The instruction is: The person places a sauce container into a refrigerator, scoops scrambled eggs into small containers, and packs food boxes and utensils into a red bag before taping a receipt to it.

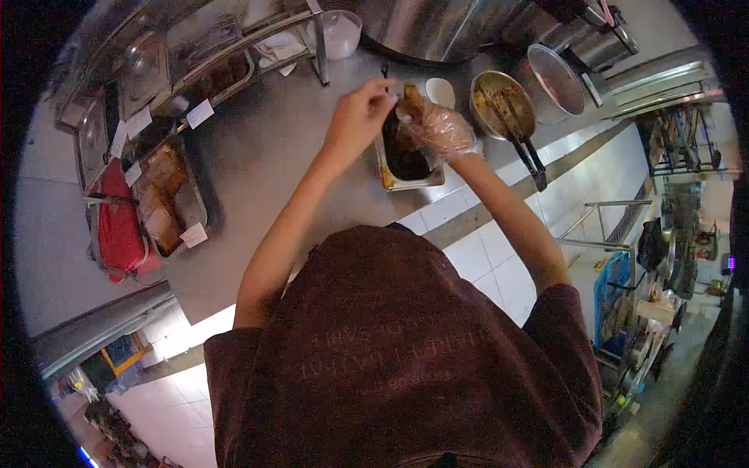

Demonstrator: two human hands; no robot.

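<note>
My right hand (446,131), in a clear plastic glove, is closed around a brown piece of food (413,105) above a rectangular metal container (413,186). Dark sauce (409,162) fills the container's near part, and a yellowish-brown smear marks its left corner. My left hand (360,117) is bare and hangs over the container's left side. Its thumb and fingertips come together close to the food, and what they pinch, if anything, is too small to make out. Just behind my right hand lies a small white dish (440,92).
Right of the container is a pan (485,93) with sauce residue and tongs (521,136) in it, beside a metal bowl (555,82). Labelled trays of food (168,187) and a red-covered container (118,218) stand at left. A large pot (429,31) is at the back.
</note>
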